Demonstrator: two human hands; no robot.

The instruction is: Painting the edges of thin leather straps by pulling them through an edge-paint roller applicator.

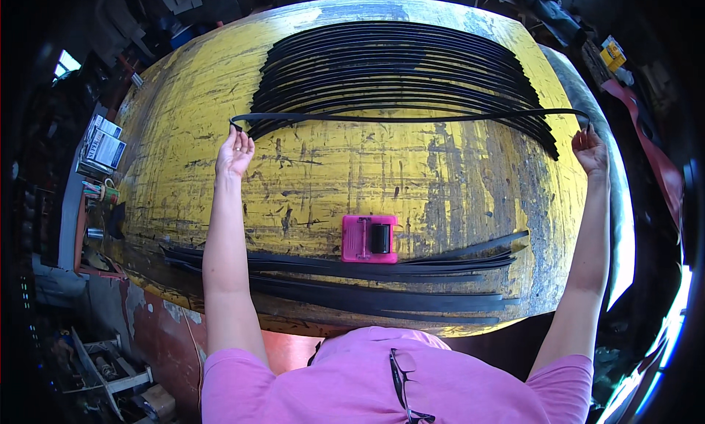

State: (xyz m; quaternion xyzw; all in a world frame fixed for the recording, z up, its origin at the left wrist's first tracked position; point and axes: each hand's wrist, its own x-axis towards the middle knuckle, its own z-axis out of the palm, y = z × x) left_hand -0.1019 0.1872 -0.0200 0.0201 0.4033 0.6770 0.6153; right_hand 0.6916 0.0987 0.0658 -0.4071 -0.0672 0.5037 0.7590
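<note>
a scuffed yellow tabletop (308,196) carries a row of black strips (396,71) at 12 o'clock and a loose bundle (382,299) of similar strips at 6 o'clock. one held strip (440,119) stretches across from 9 to 3 o'clock, over the row's near side. a pink dispenser (355,239) sits toward 6 o'clock, by the bundle. the left hand (235,158) at 9 o'clock and right hand (592,154) at 3 o'clock pinch the strip's ends.

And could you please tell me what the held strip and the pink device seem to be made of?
Held black strip: perhaps rubber or leather, with a dull sheen, since it bends softly near its ends. Pink device: likely moulded plastic, fairly smooth, given its even colour and rounded corners.
</note>
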